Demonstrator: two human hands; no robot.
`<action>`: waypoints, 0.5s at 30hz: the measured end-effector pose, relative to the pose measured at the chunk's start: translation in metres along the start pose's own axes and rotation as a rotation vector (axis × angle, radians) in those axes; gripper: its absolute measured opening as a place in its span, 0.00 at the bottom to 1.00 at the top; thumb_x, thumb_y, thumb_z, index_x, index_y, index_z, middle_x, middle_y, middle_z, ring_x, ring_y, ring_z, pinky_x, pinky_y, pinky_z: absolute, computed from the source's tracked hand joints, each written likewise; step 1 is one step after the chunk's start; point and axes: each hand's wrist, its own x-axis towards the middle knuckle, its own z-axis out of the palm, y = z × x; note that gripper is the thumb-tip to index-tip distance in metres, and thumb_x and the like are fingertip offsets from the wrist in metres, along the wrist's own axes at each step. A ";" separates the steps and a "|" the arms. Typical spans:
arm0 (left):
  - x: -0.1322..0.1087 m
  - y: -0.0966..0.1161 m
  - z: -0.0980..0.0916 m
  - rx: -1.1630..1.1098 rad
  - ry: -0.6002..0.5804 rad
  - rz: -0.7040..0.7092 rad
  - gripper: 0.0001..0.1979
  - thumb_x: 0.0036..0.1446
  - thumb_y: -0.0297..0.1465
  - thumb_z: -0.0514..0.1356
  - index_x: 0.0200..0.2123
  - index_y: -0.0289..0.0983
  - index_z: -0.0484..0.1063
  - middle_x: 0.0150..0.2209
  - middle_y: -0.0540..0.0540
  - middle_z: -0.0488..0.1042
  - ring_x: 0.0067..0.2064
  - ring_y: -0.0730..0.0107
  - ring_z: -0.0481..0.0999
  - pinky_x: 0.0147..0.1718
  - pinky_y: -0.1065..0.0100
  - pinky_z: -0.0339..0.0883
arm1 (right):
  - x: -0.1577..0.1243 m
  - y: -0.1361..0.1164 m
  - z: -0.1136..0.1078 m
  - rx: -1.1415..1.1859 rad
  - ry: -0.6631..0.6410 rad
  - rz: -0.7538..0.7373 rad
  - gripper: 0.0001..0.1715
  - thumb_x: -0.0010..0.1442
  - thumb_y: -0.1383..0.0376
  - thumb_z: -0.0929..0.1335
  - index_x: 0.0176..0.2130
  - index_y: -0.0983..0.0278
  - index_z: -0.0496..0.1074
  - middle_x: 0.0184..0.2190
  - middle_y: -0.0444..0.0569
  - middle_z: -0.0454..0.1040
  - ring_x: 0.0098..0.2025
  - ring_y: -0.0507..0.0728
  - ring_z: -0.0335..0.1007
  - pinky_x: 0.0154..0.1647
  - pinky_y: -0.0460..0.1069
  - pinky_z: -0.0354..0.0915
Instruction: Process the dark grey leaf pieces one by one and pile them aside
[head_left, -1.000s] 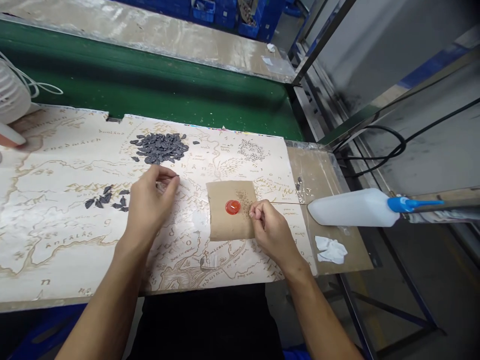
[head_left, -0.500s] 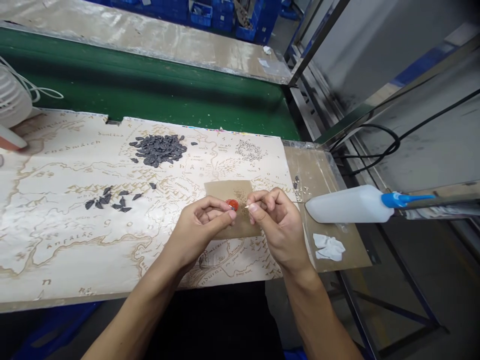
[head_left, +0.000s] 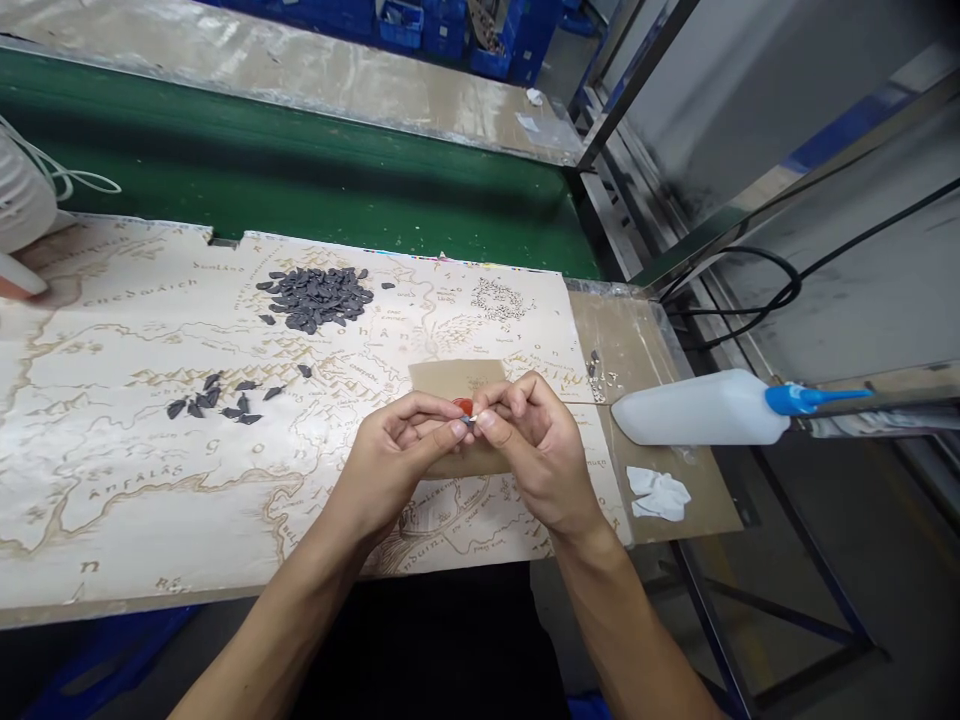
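My left hand (head_left: 401,450) and my right hand (head_left: 532,445) meet fingertip to fingertip above a brown paper square (head_left: 457,378) on the map-printed table cover (head_left: 150,480). Both hands are pinched shut on a tiny pale piece between them; it is too small to name. A small red cap (head_left: 466,405) shows just behind the fingertips on the brown square. A pile of dark grey leaf-shaped pieces (head_left: 319,296) lies at the back, and several loose ones (head_left: 217,400) lie to the left.
A white squeeze bottle with a blue nozzle (head_left: 712,408) lies on its side at the right. Crumpled white paper (head_left: 658,494) sits near the table's right end. A green conveyor belt (head_left: 300,170) runs behind, and black cables (head_left: 750,290) hang at right.
My left hand came from beside the grey pile over to the brown square. Both hands rose slightly and closed together until their fingertips touch.
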 end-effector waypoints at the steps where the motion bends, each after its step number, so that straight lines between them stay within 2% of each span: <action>1: 0.000 0.000 0.000 -0.001 -0.002 -0.002 0.11 0.61 0.34 0.82 0.43 0.38 0.88 0.37 0.46 0.90 0.41 0.70 0.89 0.46 0.73 0.82 | 0.000 0.001 0.000 0.003 0.000 -0.003 0.21 0.73 0.63 0.79 0.39 0.57 0.65 0.42 0.43 0.79 0.39 0.54 0.79 0.44 0.53 0.80; 7: 0.001 0.000 0.001 -0.029 -0.006 0.016 0.11 0.61 0.35 0.82 0.43 0.38 0.89 0.37 0.46 0.90 0.41 0.68 0.90 0.48 0.71 0.83 | 0.001 0.003 -0.001 0.009 0.032 -0.008 0.20 0.73 0.65 0.79 0.39 0.57 0.65 0.42 0.43 0.78 0.40 0.54 0.80 0.45 0.54 0.81; 15: 0.000 0.001 0.002 -0.002 0.005 0.009 0.12 0.60 0.35 0.82 0.42 0.38 0.88 0.37 0.45 0.90 0.42 0.65 0.91 0.49 0.68 0.84 | 0.000 0.001 -0.001 -0.023 0.033 0.012 0.21 0.72 0.62 0.79 0.39 0.57 0.65 0.43 0.43 0.79 0.40 0.54 0.80 0.46 0.54 0.82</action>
